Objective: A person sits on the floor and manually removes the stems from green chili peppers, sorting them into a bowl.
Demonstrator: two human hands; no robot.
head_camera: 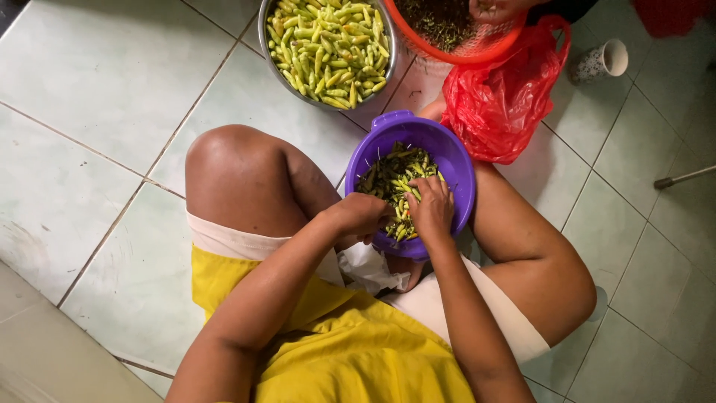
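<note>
Person is sitting on the tiled floor (pixel 112 89), purple bowl (pixel 456 160) of green chilies (pixel 391 179) resting btwn the legs. Both hands are working close together at the bowl's 6 o'clock: left hand (pixel 363 216) curled at the rim, right hand (pixel 431 209) lying w/ fingers loosely bent in the pile; can't tell if either is pinching one. Chilies are looking light, small, firm but bruisable, probably best pinched near the stem. Metal bowl (pixel 262 37) of paler chilies sitting at 11 o'clock, red bag (pixel 500 104) at 1.
</note>
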